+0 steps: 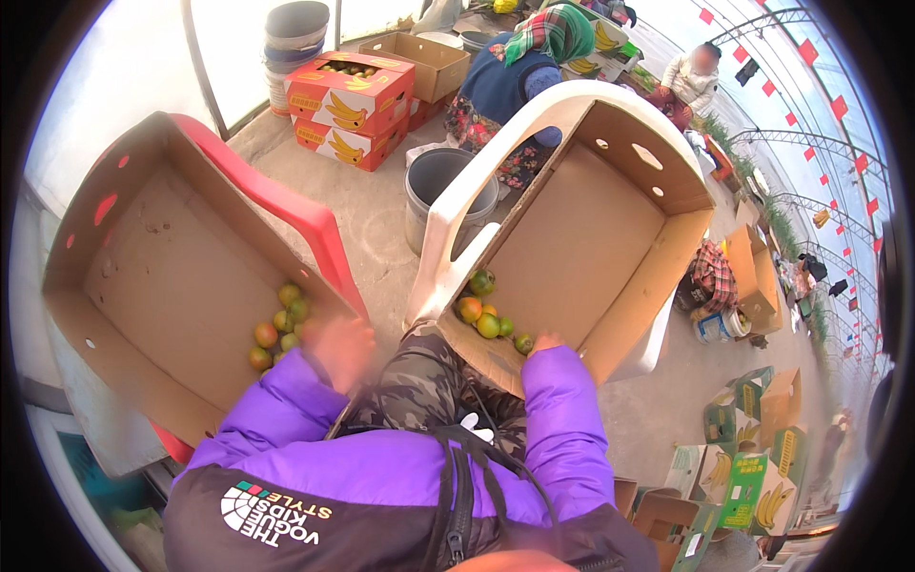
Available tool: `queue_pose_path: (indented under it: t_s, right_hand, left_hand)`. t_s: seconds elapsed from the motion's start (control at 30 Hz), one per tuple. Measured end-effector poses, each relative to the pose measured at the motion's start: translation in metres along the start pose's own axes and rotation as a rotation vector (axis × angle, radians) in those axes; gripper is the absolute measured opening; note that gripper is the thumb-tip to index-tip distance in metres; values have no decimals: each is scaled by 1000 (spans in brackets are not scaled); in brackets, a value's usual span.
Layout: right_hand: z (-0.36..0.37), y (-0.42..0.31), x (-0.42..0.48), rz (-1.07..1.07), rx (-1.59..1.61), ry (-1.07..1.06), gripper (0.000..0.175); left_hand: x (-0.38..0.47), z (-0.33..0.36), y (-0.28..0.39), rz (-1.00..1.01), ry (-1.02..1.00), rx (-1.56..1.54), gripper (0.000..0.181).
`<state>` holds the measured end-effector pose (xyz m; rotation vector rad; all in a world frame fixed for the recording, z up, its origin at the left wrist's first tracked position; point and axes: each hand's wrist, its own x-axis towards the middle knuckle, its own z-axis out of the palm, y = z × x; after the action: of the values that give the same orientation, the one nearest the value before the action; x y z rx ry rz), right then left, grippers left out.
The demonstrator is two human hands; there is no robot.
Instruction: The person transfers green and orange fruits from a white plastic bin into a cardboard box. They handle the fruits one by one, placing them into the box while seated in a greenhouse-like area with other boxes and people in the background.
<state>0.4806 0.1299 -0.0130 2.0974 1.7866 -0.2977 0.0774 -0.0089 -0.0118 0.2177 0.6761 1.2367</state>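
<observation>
Two open cardboard cartons lie before me. The left carton [179,250] rests on a red plastic chair [286,196]. Green and orange tomatoes [265,334] gather at its near right corner. My left hand [344,352], blurred by motion, is at that corner by the rim; its fingers are indistinct. The right carton [579,214] sits on a white plastic armchair [447,222]. Several tomatoes [488,325] lie along its near left side. Inside the near wall, my right hand [547,343] is beside a small green tomato [524,344], its fingers mostly hidden by the sleeve.
A grey bucket [429,186] stands on the floor beyond the chairs. Behind it are stacked red banana cartons [350,114] and a crouching person in a headscarf [515,79]. Another person [690,82] sits farther back. Green banana cartons [750,486] are piled at the lower right.
</observation>
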Motion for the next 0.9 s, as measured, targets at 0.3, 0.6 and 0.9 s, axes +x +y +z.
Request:
queue_pose_path:
  t_s: [0.3,0.6,0.9]
  right_hand:
    - [-63,-86,-105,-961,1280,-331,53]
    - [-16,-39,1,-193,435,130,51]
    - [56,-8,48,-140,133,60,45]
  left_hand:
    - [-16,75,-9,-282,59,242,52]
    - [-21,53,11,-160,-85,-147,46]
    - [-36,32,35,250,432,-389,43]
